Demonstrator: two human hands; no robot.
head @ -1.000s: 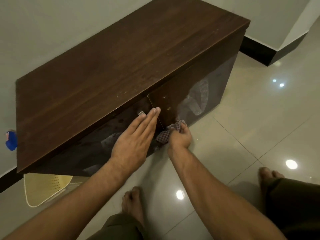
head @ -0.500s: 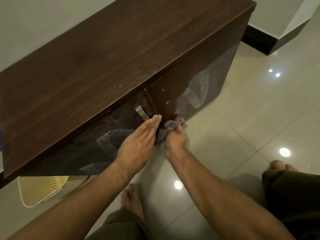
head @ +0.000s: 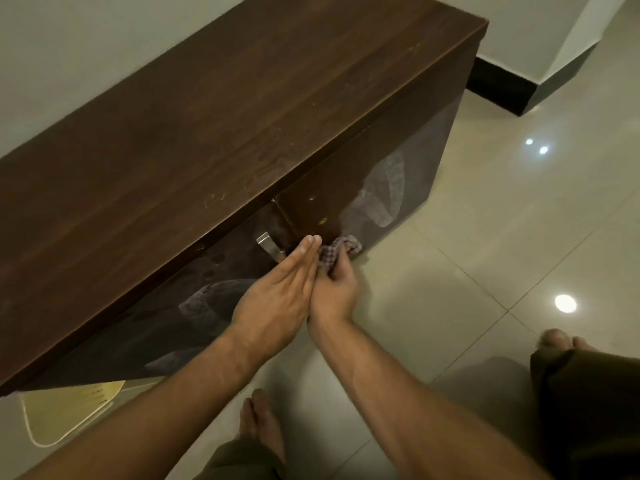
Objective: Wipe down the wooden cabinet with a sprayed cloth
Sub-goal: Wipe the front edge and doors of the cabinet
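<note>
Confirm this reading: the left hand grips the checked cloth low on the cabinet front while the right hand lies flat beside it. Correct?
Not quite: the hands are swapped. In the head view the right hand grips the checked cloth low on the cabinet front, while the left hand lies flat beside it.

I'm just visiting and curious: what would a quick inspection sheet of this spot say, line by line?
Surface: wooden cabinet, dark top with faint scuffs near the front edge; glossy front doors with pale smears.
Job's things: checked cloth, bunched against the lower front by the door seam; no spray bottle seen.
Clutter: cream perforated item on the floor under the cabinet's left end.
Grippers: right hand grips the cloth; left hand flat, fingers straight, beside the metal door handle.
Cables: nothing seen.
Surroundings: shiny tiled floor with light reflections, pale wall, dark skirting, bare feet.
</note>
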